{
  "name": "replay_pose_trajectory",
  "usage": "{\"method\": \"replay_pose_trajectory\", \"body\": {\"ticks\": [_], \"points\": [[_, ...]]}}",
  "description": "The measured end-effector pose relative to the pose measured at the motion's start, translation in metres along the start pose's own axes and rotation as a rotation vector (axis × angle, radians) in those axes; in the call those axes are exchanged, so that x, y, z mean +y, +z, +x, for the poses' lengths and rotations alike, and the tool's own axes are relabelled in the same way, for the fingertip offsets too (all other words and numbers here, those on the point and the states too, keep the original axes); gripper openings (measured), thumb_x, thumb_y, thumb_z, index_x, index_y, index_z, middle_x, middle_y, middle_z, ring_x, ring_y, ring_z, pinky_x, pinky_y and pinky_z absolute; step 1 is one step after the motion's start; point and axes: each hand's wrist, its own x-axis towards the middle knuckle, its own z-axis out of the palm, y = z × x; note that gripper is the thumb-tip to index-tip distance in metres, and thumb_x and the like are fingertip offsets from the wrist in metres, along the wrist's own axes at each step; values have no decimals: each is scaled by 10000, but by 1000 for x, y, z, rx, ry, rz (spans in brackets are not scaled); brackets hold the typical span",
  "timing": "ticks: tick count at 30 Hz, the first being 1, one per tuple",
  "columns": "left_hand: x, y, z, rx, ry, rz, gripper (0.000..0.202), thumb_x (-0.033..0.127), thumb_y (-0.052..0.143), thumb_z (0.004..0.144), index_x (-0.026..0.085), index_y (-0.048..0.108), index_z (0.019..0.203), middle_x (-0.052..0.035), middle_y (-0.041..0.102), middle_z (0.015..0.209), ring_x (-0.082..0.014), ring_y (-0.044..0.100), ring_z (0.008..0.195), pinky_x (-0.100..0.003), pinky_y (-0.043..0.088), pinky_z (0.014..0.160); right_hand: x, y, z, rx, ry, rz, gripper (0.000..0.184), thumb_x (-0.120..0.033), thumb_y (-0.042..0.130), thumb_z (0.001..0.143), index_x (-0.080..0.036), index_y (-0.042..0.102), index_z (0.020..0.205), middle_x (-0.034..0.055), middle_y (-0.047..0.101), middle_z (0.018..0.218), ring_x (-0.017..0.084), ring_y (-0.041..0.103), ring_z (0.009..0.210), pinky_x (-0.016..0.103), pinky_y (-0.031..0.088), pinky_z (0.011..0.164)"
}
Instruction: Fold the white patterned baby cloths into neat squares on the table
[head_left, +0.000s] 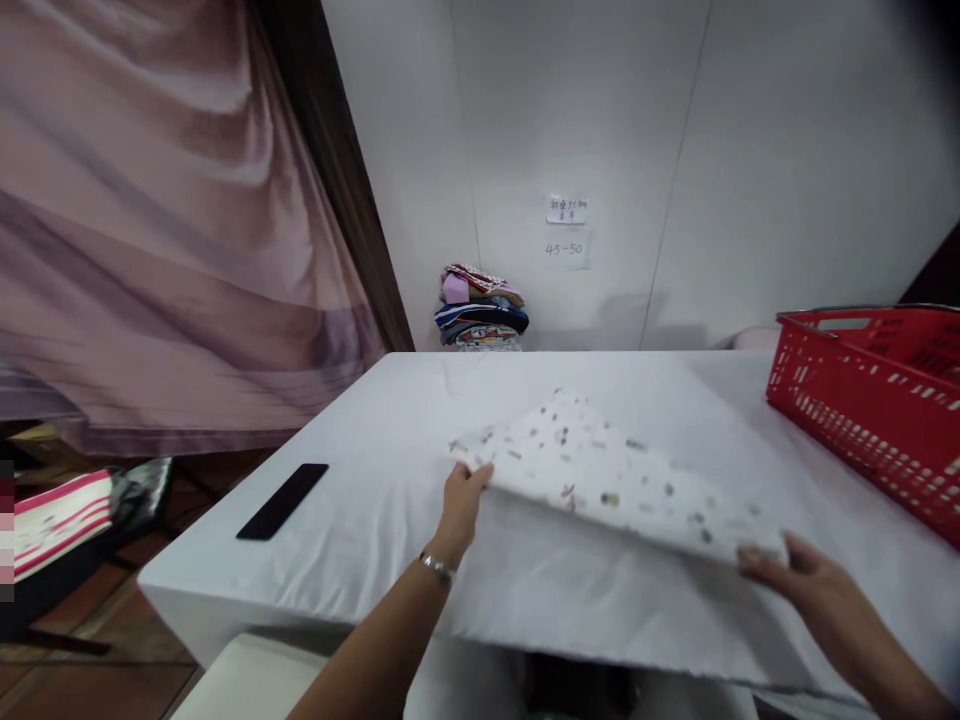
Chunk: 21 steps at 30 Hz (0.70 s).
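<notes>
A person is holding a white printed cloth [577,465] by its near edge above a desk [360,500] draped in white fabric, with both bare hands working at opposite ends. The left hand [466,490] is pinching the cloth near its left corner between thumb and fingers, a silvery bracelet [437,567] circling the wrist. The right hand [795,570], slightly blurred, is gripping the right corner close to the front of the desk. The cloth, scattered with small dark, green and brownish motifs, is spreading across the middle of the desk in a roughly triangular outline, its long front edge running between the two hands and its far point facing the wall [600,110]. A shadow is falling beneath that front edge.

To the left, a flat black rectangle [283,501] is lying on the desk, well apart from the cloth. At the far edge, a stack of folded fabrics [484,310] in mixed colors is standing against the wall, and two paper notes are hanging beside it, the upper note [567,210] bearing handwriting and the lower note [568,250] reading "45-50." A red perforated basket [855,400] is sitting at the right side of the desk. Beyond the left side, a pinkish curtain [187,220] is hanging in folds.
</notes>
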Motion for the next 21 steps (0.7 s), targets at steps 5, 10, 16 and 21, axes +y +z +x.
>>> {"method": "replay_pose_trajectory", "body": {"ticks": [5,10,16,21], "points": [[-37,-40,-1,45,-227,4,287,228,657,617,145,597,884,-64,644,895,-161,585,747,-278,474,640,51,-6,-30,-535,-41,-151,333,-537,607,679,-209,608,627,2,561,615,153,508,571,260,428,540],[-22,-40,4,72,-194,295,243,309,655,636,146,571,795,-45,630,753,-155,563,638,-271,433,577,37,7,-15,-396,48,-122,399,-573,621,637,-199,636,775,5,582,626,159,517,588,251,408,524],[-8,-60,4,105,86,917,407,567,529,730,198,454,576,5,503,519,-159,452,512,-269,293,517,40,28,17,-290,0,-100,355,-536,625,645,-190,545,644,-46,454,503,107,394,470,242,312,450],[10,-40,-8,-32,234,784,412,532,492,766,195,425,537,29,425,495,-136,422,524,-246,298,524,-3,46,30,-22,-348,-127,296,-467,646,640,-192,545,677,-4,547,657,148,501,631,254,396,572]]}}
